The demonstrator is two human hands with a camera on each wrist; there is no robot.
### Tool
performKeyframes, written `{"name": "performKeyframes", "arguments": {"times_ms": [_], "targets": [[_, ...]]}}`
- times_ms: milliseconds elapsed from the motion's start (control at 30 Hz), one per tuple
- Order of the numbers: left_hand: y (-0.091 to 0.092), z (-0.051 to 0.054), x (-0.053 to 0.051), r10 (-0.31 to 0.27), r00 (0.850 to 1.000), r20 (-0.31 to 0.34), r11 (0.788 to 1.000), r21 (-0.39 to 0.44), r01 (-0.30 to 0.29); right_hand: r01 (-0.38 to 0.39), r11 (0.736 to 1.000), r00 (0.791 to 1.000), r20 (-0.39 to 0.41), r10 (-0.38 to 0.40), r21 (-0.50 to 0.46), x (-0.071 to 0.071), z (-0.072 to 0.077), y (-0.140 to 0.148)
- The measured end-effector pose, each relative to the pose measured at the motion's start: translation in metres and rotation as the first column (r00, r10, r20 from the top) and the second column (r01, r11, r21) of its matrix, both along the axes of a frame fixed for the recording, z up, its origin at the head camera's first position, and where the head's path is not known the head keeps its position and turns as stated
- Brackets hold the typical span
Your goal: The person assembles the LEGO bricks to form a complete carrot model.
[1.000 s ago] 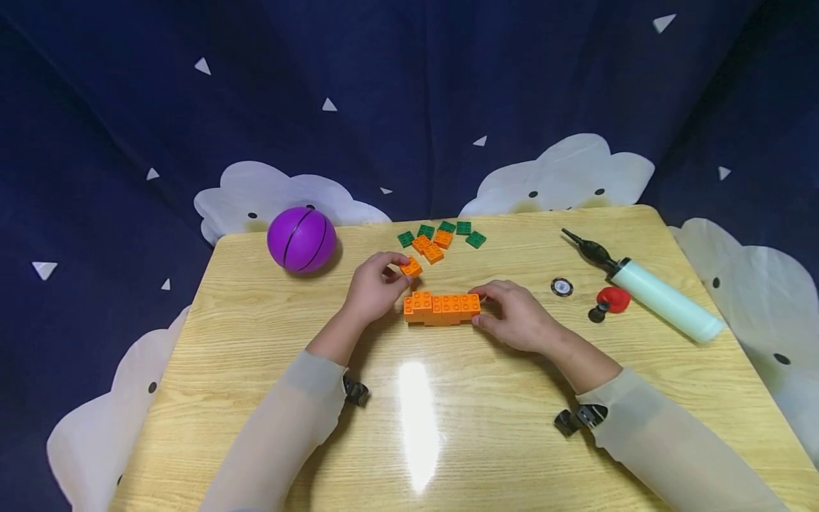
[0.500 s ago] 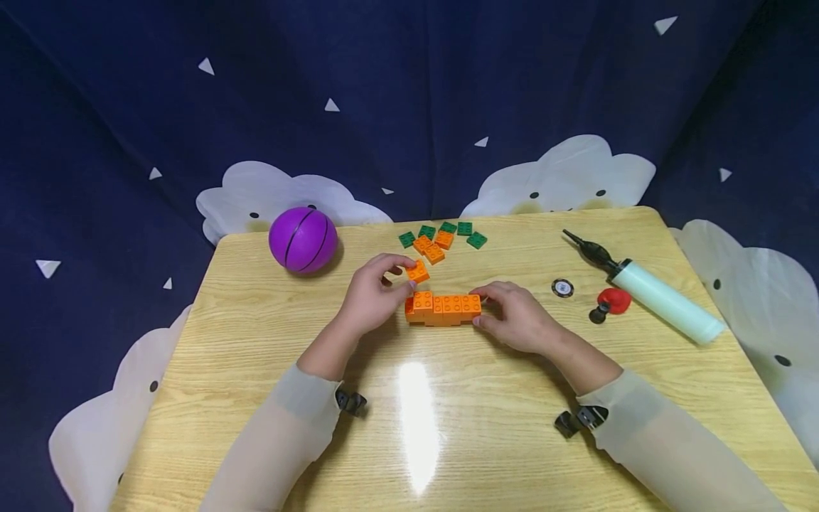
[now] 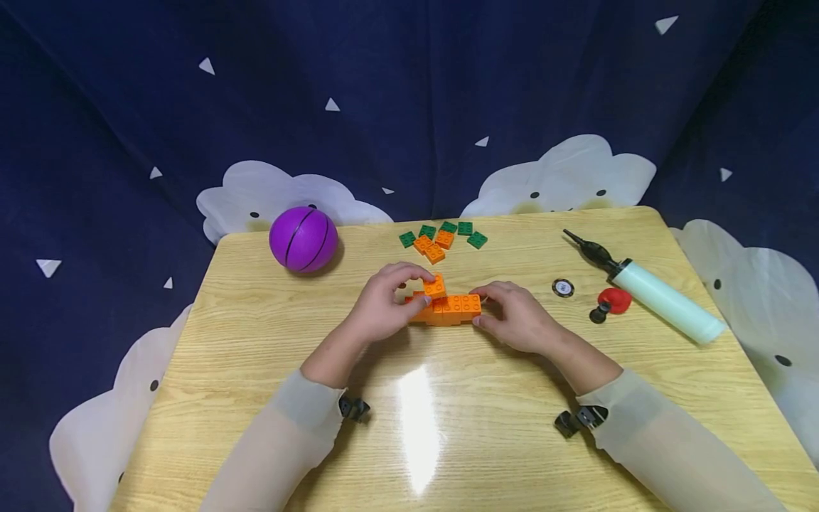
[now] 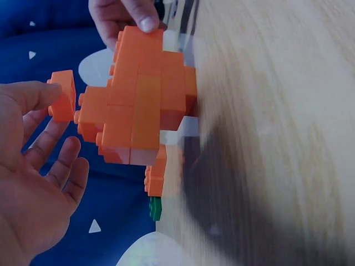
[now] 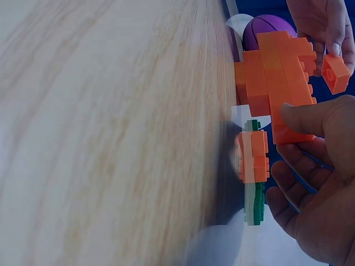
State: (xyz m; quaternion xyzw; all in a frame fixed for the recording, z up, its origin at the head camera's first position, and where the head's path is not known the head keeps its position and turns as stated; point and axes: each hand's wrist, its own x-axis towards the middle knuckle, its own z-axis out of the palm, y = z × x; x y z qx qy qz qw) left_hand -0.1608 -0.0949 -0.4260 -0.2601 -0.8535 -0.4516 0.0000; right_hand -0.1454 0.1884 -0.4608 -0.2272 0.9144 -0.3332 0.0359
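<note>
An orange block structure (image 3: pixel 453 307), built of several bricks and wider toward its top, stands on the table. My right hand (image 3: pixel 520 318) holds its right end between thumb and fingers; the right wrist view shows the thumb on its near side (image 5: pixel 294 83). Between thumb and fingertips, my left hand (image 3: pixel 387 302) pinches a small square orange block (image 3: pixel 435 286) just above the structure's left part. In the left wrist view a gap shows between that block (image 4: pixel 64 95) and the structure's studs. The left hand hides the structure's left end in the head view.
Behind the structure lie loose orange blocks (image 3: pixel 434 253) and several green blocks (image 3: pixel 476 240). A purple ball (image 3: pixel 303 240) sits at the back left. On the right are a poker chip (image 3: pixel 563 287), a red piece (image 3: pixel 617 300), a black knob (image 3: pixel 599 312) and a hand pump (image 3: pixel 665 299).
My left hand has carried the small orange block right and toward me, from behind the structure to above it. The right hand has stayed at the structure's right end.
</note>
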Motion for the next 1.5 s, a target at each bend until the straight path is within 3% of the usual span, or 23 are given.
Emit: {"name": "performKeyframes", "arguments": {"times_ms": [300,533,833,1200,1500], "targets": [[0.009,-0.008,0.0,-0.055,0.998,-0.016,0.995,-0.082,0.054,0.002,1.0,1.0,0.007,-0.002,0.006,0.0,0.001,0.0],[0.011,-0.013,-0.001,-0.047,0.998,0.031,0.992,-0.118,0.051,0.004,1.0,1.0,0.003,-0.004,0.004,0.0,0.0,0.001],[0.01,-0.016,-0.002,-0.048,0.998,0.028,0.992,-0.117,0.051,-0.005,1.0,1.0,-0.011,0.005,-0.012,0.0,0.0,0.0],[0.013,-0.022,0.002,0.012,0.997,0.074,0.999,-0.049,-0.008,-0.002,1.0,1.0,-0.002,0.002,-0.008,0.001,0.0,-0.001],[0.016,-0.022,0.004,0.056,0.997,0.053,0.995,-0.081,-0.052,0.003,1.0,1.0,0.006,-0.003,0.0,0.0,0.0,-0.001]]}}
